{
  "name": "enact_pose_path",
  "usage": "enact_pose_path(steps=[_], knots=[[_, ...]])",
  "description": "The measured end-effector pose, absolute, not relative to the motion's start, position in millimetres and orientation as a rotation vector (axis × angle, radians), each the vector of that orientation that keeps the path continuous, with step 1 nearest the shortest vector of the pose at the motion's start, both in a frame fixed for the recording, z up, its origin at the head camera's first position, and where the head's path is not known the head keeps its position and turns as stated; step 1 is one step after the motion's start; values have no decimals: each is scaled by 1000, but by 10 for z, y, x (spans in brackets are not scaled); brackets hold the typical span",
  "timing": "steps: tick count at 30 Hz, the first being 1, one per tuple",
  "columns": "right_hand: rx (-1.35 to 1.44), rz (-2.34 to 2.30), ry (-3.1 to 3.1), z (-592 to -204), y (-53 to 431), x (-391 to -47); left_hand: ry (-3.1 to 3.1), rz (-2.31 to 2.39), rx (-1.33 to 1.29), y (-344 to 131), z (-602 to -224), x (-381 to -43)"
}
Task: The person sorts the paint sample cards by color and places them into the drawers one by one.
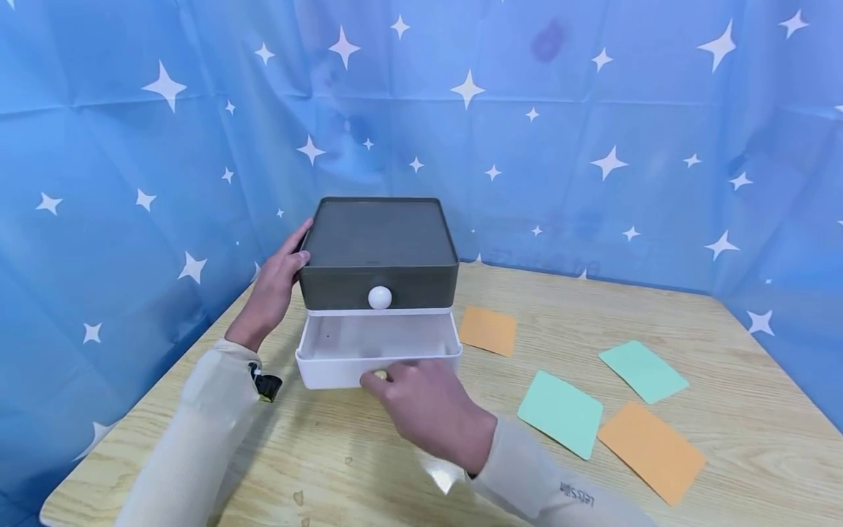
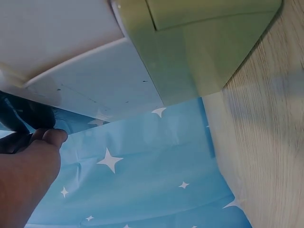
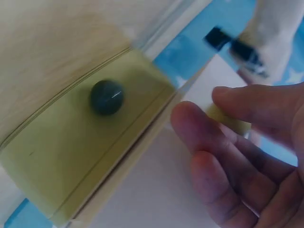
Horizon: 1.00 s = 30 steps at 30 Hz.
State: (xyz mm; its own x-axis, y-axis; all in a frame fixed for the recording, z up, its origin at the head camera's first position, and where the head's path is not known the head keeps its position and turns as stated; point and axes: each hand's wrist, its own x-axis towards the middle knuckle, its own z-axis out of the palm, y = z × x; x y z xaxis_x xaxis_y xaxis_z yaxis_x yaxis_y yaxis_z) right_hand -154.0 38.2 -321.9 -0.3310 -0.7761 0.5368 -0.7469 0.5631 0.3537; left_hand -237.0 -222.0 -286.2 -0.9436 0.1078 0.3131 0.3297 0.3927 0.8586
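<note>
A stacked desktop drawer unit stands on the table, its dark grey top tier (image 1: 378, 234) bearing a round white knob (image 1: 380, 297). Below it, a white drawer (image 1: 332, 373) is pulled out, and its inside shows bare. My right hand (image 1: 431, 406) pinches this drawer's small yellowish knob (image 3: 230, 122) between thumb and fingers. Against the left side of the grey tier rests my left hand (image 1: 270, 289), thumb near the top edge. In the right wrist view a yellow-green bottom drawer (image 3: 57, 161) with a dark knob (image 3: 107, 97) appears; the head view hides it.
Right of the unit lie an orange card (image 1: 489, 331), two mint-green cards (image 1: 563, 413) and another orange card (image 1: 652, 450), flat on the wooden table (image 1: 369, 468). A blue curtain with white stars (image 1: 408, 110) hangs behind and beside the table.
</note>
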Motion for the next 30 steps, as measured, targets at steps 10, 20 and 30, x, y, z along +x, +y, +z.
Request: enact_pose_path(steps=[10,20,30], knots=[[1257,-10,-2061,-3229,452,-1301,-2434,-1582,-398,-2232,-2869,-2376],[1521,335,-2047,-3140,769,-1399,-2346,-1607,-454,-2242,-2907,-2391],[1502,1066,-1701,-3000,1315,-2062,-2263,-1685,-567,-2296,-2958,-2388]])
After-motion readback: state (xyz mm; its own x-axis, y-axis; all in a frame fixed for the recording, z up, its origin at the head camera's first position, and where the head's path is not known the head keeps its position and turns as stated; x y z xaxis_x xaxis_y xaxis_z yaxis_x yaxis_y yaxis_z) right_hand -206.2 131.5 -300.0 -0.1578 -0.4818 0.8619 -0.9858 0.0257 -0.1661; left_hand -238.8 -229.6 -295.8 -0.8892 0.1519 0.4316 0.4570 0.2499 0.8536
